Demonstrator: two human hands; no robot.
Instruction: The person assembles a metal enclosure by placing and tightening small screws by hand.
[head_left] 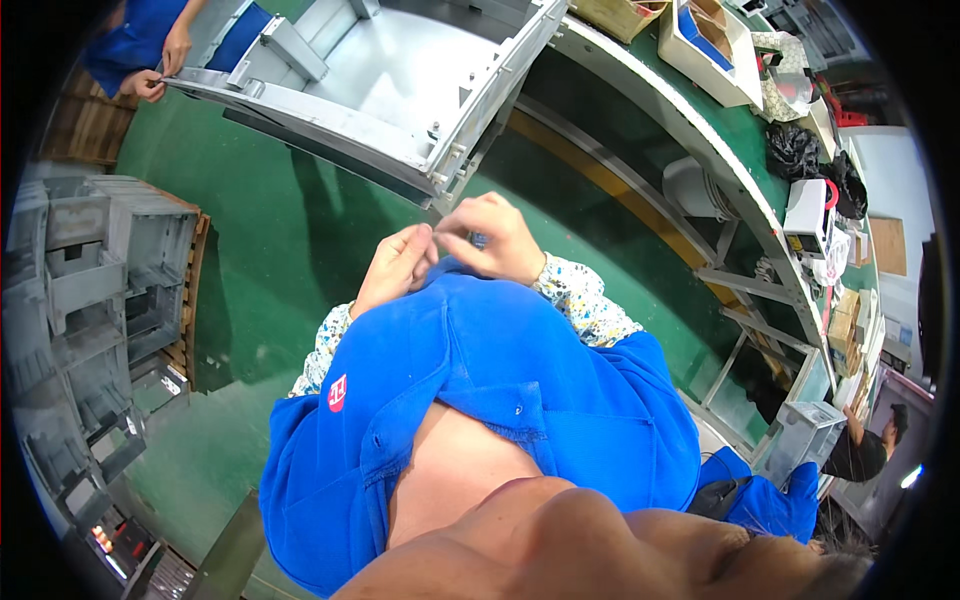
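Note:
My left hand (398, 262) is held in front of my chest, its thumb and fingertips pinched together. Close against it is my right hand (497, 240), fingers curled and thumb pointing toward the left fingertips. Whatever the two hands hold between them, if anything, is too small or hidden to make out. Just beyond my hands stands a grey sheet-metal housing (385, 75), open at the top, with studs along its near right rim. At its far left corner, a co-worker's hands (160, 75) touch the edge.
Grey metal housings (150, 235) are stacked on a wooden pallet at the left. On the right a long curved bench (735, 180) carries boxes (708, 50), black plastic bags (792, 150) and a white carton (808, 215). Other people are near the lower right.

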